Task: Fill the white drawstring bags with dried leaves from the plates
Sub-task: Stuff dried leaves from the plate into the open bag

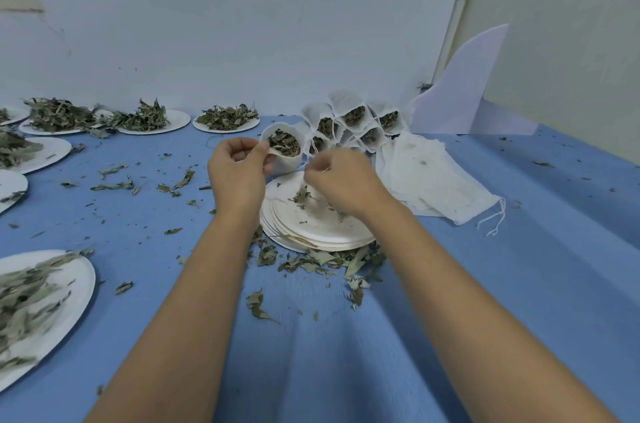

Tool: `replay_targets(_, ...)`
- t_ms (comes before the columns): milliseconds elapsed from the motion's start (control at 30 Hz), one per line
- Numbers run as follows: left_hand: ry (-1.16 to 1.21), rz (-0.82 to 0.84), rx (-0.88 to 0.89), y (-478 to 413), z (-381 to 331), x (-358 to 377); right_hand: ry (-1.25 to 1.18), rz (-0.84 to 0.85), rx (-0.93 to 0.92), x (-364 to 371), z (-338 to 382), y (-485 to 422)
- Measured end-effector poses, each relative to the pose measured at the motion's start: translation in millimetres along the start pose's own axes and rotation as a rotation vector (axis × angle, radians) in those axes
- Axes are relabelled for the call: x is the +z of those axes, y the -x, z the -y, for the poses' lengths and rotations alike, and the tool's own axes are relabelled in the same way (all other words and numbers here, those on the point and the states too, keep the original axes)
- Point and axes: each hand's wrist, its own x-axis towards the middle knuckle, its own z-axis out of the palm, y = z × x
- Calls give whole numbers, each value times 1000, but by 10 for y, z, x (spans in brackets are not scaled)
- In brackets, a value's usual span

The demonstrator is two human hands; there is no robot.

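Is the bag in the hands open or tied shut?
Open. The bag gapes round at the top, dried leaves showing inside; the left hand pinches its rim, the right hand its drawstring.

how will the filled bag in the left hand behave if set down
Probably floppy: the filled bag is thin cloth, pinched at its rim by the left hand. Likely light, holding only dried leaves. Open-topped, it may tip and spill.

the light is soft, even and a bit cool, with only faint shadows on the blue wrinkled table cloth (519,284). the wide lens bends the edges. the white round paper plate with dried leaves (83,284) at the lower left is blurred; the centre is sharp.
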Motion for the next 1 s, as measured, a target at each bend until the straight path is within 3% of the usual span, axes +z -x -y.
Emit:
replay_targets(67, 3, 4, 8, -4, -2, 10, 181, 194, -71, 49, -23, 11)
replay_targets(133, 4, 7, 7, -7, 0, 12, 256, 268, -154, 95, -11, 22)
replay_targets(433, 12, 9, -19, -13, 26, 9, 510, 170, -291, 161, -9, 32)
replay_targets(567, 5, 23, -21, -2, 30, 15, 348, 95, -257, 108, -26, 59)
replay_targets(733, -67, 52, -12, 24, 36, 33, -235, -344, -157, -82, 92, 13)
replay_targets(800, -80, 77, -19, 38, 25, 39, -229, -363, -161, -131, 192, -60)
replay_targets(900, -68, 142, -24, 61, -4, 32, 19, -242, -152, -76, 301, -172)
replay_targets(1000, -31, 225, -32, 102, -19, 35, 119, -139, -121, -53, 336, -282)
